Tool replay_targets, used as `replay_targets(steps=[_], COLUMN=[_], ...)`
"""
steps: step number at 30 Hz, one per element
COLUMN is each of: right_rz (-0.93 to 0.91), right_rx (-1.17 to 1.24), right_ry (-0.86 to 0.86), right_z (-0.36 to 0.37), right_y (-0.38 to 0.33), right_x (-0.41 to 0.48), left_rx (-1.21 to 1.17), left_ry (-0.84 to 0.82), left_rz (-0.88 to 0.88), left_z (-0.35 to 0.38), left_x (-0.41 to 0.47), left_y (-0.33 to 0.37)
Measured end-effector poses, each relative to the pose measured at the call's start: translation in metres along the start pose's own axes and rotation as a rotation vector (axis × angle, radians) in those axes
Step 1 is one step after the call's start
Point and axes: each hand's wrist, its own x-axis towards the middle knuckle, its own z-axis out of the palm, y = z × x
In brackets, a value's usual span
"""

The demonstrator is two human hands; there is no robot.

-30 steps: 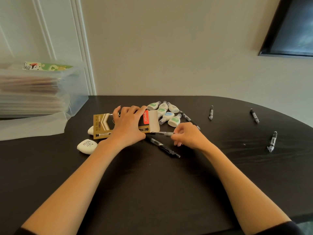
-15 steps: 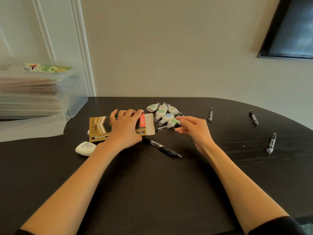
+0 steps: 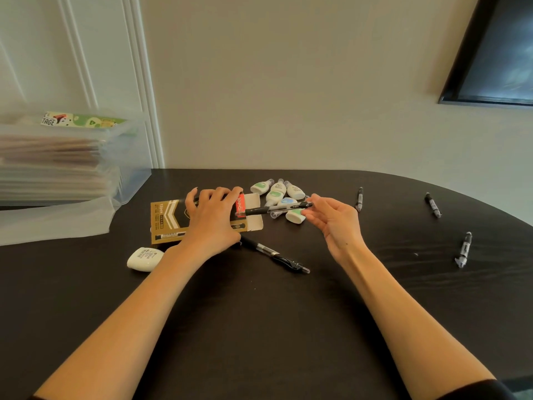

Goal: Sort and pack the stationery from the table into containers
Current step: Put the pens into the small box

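At a dark, wood-grained table [image 3: 259, 327] with a rounded far edge, a person packs pens into a gold-and-black cardboard box [image 3: 167, 220] lying flat near the middle-left of the surface. The left hand [image 3: 212, 219] lies over the box, fingers curled round its far edge, holding it down. The right hand [image 3: 336, 223] pinches the back end of a black pen [image 3: 268, 209] between thumb and fingertips, the other fingers loosely spread; the pen's tip sits at the box's open right end. A second pen [image 3: 274, 254] lies on the table just in front of the box, and a white tape dispenser [image 3: 144, 258] rests near the left forearm. Behind the held pen is a cluster of small correction tapes [image 3: 277, 192]. Three more pens [image 3: 432, 204] lie well apart across the right side. A clear plastic bin [image 3: 66, 157] of stacked papers stands at far left, against white door moulding [image 3: 138, 82]. The beige wall [image 3: 288, 82] carries a dark frame [image 3: 496, 53] at upper right.
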Motion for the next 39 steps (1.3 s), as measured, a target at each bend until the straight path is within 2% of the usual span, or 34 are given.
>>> replay_targets(steps=[4, 9, 14, 19, 22, 27, 30, 33, 39], right_rz=[0.054, 0.060, 0.036, 0.005, -0.056, -0.323, -0.419, -0.427, -0.344], right_rx=[0.157, 0.128, 0.025, 0.071, -0.103, -0.501, -0.625, -0.651, -0.714], right_ry=[0.138, 0.200, 0.066, -0.113, -0.213, -0.173, -0.177, -0.191, -0.367], right_z=[-0.002, -0.005, 0.005, 0.017, 0.013, 0.012, 0.013, 0.013, 0.019], right_y=[-0.002, -0.005, 0.000, 0.004, 0.007, 0.013, 0.018, 0.022, 0.024], right_x=[0.002, 0.002, -0.005, -0.010, -0.008, -0.003, -0.001, 0.000, 0.000], left_rx=[-0.022, -0.028, -0.029, -0.034, -0.056, -0.083, -0.095, -0.108, -0.108], left_ry=[0.016, 0.024, 0.001, -0.021, -0.024, -0.030, -0.057, -0.078, -0.092], left_rz=[0.021, -0.021, 0.006, 0.085, 0.110, 0.167, 0.196, 0.228, 0.259], left_z=[-0.002, -0.005, -0.005, -0.004, -0.005, -0.005, -0.005, -0.006, -0.006], left_x=[-0.001, -0.001, -0.003, -0.004, -0.004, -0.006, -0.006, -0.007, -0.007], left_y=[0.004, 0.006, 0.010, 0.025, 0.028, 0.030, 0.032, 0.033, 0.037])
